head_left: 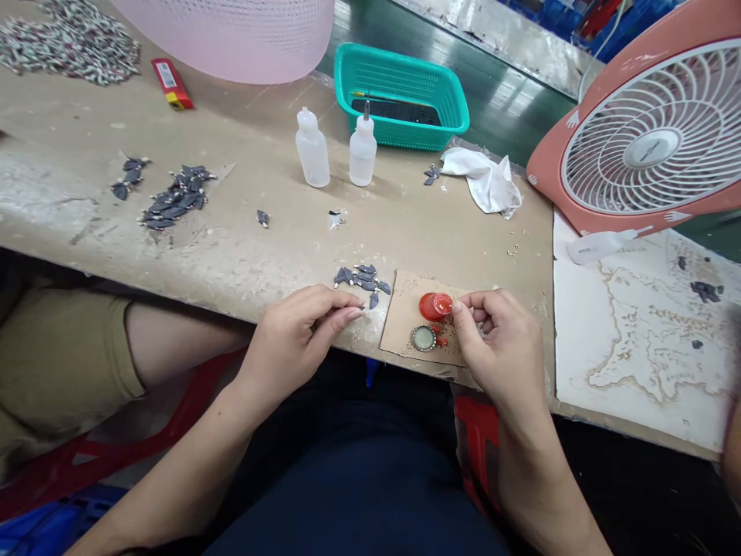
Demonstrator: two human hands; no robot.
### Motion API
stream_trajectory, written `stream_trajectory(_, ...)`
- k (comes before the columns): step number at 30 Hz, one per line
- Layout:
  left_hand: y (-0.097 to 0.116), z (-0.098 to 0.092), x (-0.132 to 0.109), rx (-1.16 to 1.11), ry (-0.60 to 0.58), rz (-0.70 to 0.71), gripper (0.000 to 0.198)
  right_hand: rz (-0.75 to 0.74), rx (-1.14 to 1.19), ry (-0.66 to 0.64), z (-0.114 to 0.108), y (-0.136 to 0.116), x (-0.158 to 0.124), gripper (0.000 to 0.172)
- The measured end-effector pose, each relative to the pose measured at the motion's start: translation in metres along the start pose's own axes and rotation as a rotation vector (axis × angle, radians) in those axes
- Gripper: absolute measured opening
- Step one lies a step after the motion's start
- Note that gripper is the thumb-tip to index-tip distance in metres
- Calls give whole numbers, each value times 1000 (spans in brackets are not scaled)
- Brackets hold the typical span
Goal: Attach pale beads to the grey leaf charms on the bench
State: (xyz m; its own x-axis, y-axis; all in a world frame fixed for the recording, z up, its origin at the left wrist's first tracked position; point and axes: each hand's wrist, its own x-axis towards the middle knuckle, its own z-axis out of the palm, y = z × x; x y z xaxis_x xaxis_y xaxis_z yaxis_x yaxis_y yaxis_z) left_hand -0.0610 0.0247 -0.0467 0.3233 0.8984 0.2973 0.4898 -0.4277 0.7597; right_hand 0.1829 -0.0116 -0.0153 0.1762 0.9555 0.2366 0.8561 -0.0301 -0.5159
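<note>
My left hand (304, 328) is closed in a pinch, and the tip of a small dark grey piece shows at its fingertips. Just beyond them is a small cluster of dark grey leaf-shaped pieces (364, 278) with pale ends. My right hand (501, 336) pinches thumb and forefinger together at the right edge of a small red cup (434, 306); what they hold is too small to make out. Below the cup lies a bottle cap (424, 338), with tiny red bits (441, 340) beside it. Cup and cap are on a piece of brown cardboard (399, 328).
Two squeeze bottles, one left (312, 150) and one right (363, 154), stand before a green basket (405, 139). More grey pieces (177, 199) lie left. A white cloth (483, 181), a pink fan (556, 166) and a stained white sheet (579, 332) are right. Another person's leg (185, 332) is at left.
</note>
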Motion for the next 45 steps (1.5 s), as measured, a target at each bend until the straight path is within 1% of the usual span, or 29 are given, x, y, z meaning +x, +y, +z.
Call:
stream_trajectory(8,1,1,-2,-152,-28,1,17,-23,-5,8,0,-1,1,12)
stream_trajectory(10,3,1,-3,-180,-23,-30,19,-16,3,13,-1,-2,0,12)
stream_trajectory(12,6,1,-5,-247,-3,-115,24,6,37,35,-2,-2,-2,12)
stream_trajectory(14,10,2,-6,-364,16,-219,24,63,140,53,-5,-3,-5,13)
stream_trajectory(16,15,5,-5,-511,23,-281,16,152,339,39,-8,-4,-9,15)
stream_trajectory(18,21,8,-4,-646,23,-295,10,236,578,11,-11,-6,-13,18)
stream_trajectory(20,27,12,-3,-736,14,-289,12,286,768,-10,-14,-9,-18,18)
stream_trajectory(22,35,16,-3,-783,-7,-276,16,318,879,-24,-16,-13,-23,17)
stream_trajectory(24,43,18,-2,-815,-32,-262,20,330,930,-34,-17,-18,-29,14)
stream_trajectory(27,55,20,-2,-829,-51,-250,24,315,938,-12,-17,-27,-40,13)
stream_trajectory(31,64,22,-4,-754,-49,-211,23,300,917,-10,-17,-39,-53,7)
stream_trajectory(33,66,23,-5,-727,-47,-182,22,284,890,-10,-17,-43,-56,4)
stream_trajectory(39,71,25,-8,-745,-47,-144,24,167,762,22,-17,-45,-59,6)
stream_trajectory(45,71,26,-11,-738,-26,-102,23,128,711,23,-19,-44,-62,7)
